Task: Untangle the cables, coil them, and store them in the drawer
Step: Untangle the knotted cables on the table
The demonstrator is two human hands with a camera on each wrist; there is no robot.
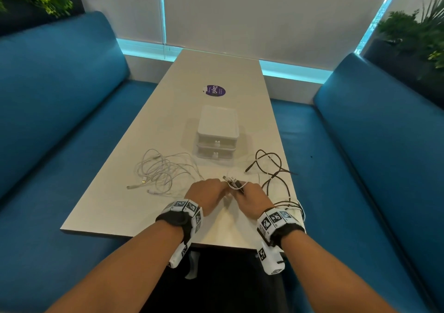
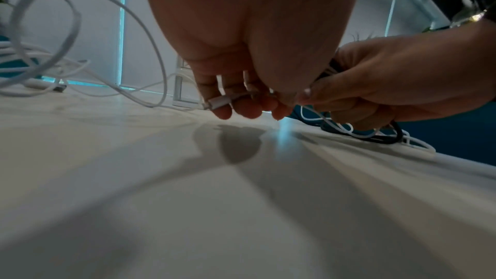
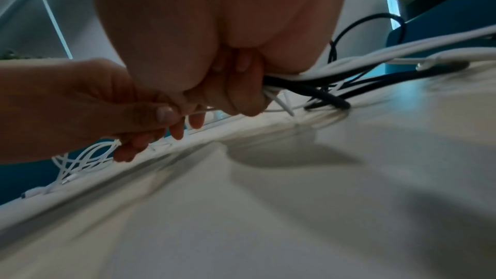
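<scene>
My left hand [image 1: 213, 188] and right hand [image 1: 243, 192] meet above the near middle of the table [image 1: 115, 214]. The left hand [image 2: 241, 107] pinches a white cable by its white connector [image 2: 218, 102]. My right hand [image 3: 236, 97] grips a bundle of black and white cable strands [image 3: 292, 81], whose ends [image 1: 231, 181] stick out between the hands. A loose white cable tangle [image 1: 163, 170] lies to the left. The dark braided cable [image 1: 271, 168] loops to the right. Behind them stands the white two-drawer unit [image 1: 217, 130], both drawers shut.
A purple round sticker [image 1: 214, 90] lies beyond the drawer unit. Blue bench seats [image 1: 55, 110] run along both sides of the table. Some cable loops [image 1: 292, 204] lie by the table's right edge. Plants [image 1: 413, 31] stand in the back corners.
</scene>
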